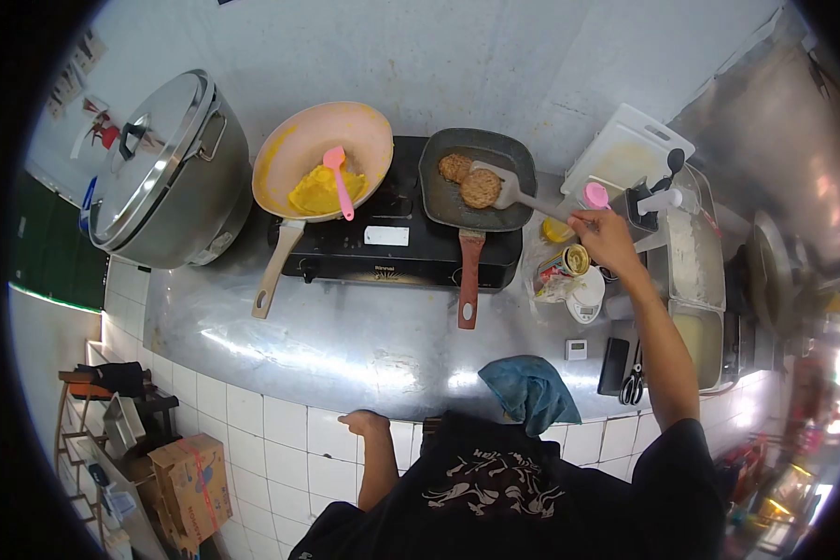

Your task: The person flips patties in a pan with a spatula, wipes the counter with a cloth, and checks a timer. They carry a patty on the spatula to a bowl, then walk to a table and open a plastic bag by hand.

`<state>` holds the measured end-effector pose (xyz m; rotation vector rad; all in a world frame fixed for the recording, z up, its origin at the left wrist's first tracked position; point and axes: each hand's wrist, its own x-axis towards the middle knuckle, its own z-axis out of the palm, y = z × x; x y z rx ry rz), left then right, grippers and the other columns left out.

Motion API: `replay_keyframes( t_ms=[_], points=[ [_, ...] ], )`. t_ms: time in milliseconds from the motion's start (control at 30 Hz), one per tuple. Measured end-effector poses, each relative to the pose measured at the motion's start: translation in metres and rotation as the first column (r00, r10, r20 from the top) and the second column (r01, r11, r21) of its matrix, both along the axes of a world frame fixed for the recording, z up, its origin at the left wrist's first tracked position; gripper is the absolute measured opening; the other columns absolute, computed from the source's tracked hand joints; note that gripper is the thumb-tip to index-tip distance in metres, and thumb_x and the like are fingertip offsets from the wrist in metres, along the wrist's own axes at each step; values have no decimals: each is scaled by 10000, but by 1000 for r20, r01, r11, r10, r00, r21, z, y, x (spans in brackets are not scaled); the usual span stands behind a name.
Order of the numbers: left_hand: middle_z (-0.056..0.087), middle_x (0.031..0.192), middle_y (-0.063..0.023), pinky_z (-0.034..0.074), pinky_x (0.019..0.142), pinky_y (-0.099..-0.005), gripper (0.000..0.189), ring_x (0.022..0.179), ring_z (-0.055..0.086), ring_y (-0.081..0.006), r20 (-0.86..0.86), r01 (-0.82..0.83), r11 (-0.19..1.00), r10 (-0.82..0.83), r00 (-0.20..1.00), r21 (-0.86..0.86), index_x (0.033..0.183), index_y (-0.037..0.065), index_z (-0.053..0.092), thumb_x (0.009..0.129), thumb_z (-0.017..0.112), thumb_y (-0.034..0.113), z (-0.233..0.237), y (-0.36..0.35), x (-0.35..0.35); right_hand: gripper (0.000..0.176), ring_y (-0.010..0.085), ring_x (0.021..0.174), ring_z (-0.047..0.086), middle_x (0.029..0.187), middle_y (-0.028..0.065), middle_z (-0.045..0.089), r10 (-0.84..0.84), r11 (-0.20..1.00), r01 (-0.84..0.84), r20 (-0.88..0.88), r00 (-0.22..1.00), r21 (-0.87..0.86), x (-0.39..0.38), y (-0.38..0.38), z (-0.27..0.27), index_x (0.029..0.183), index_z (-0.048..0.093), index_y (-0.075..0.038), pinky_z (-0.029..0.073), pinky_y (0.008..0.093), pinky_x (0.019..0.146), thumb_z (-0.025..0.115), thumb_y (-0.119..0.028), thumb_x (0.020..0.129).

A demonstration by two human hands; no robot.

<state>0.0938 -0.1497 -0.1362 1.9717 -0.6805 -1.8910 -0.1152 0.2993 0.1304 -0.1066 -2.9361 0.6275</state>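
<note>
Right hand [609, 241] grips the spatula [537, 202] against a patty [479, 189] in the pan [506, 149], one o'clock; left hand [368, 424], seven o'clock, looks loose-fingered, empty. Frying seems underway; turning calls for sliding underneath.

One head-worn view looks forward and steeply down from nearby, its wide round field running from the black T-shirt [495, 457] at six o'clock, over the steel table [345, 355], to the wall [392, 56] at twelve.

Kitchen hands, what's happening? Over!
Right hand gripping grey spatula, blade against round brown patty in square dark pan. Left hand apparently empty. Second brown patty close behind; nothing blocking.
</note>
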Motion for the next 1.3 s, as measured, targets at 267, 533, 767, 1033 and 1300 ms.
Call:
replay_keyframes(
  t_ms=[267, 533, 767, 1033, 1300],
  points=[
    [484, 1401, -184, 521, 968, -517, 728, 1185, 558, -388, -25, 29, 1000, -29, 999, 11, 1383, -95, 396, 1017, 207, 506, 6, 1, -1, 210, 397, 673, 651, 722, 181, 673, -55, 948, 108, -180, 982, 300, 27, -52, 87, 1009, 738, -126, 515, 483, 620, 619, -264, 904],
    [520, 1384, -162, 486, 1013, -488, 732, 1207, 556, -354, 66, 15, 1000, -16, 998, 16, 1393, -66, 414, 993, 254, 526, -6, -3, 0, 232, 381, 675, 662, 723, 188, 679, -18, 945, 38, -63, 998, 324, 39, -49, 61, 1029, 752, -101, 528, 448, 653, 665, -258, 883],
    [503, 1395, -182, 472, 1034, -478, 758, 1214, 546, -366, 51, 18, 1000, -17, 999, -14, 1376, -99, 410, 993, 252, 535, 4, 3, -3, 236, 386, 707, 667, 747, 179, 686, -80, 956, 93, -59, 995, 276, 32, -47, 44, 1048, 750, -120, 532, 462, 672, 656, -268, 890],
    [518, 1379, -187, 482, 1022, -482, 770, 1193, 565, -366, 108, 27, 999, -24, 994, -26, 1347, -108, 443, 990, 255, 548, -10, -3, 0, 225, 415, 739, 661, 740, 196, 676, -129, 962, 151, -106, 986, 228, 29, -38, 56, 1044, 734, -138, 525, 503, 660, 617, -272, 907],
    [518, 1378, -180, 487, 1013, -476, 764, 1181, 570, -367, 29, 4, 1000, -4, 1000, -5, 1339, -108, 451, 992, 258, 545, -4, -2, -1, 211, 418, 717, 659, 728, 199, 672, -108, 962, 131, -107, 988, 238, 33, -43, 45, 1011, 733, -134, 517, 514, 646, 618, -277, 905]
  ],
)
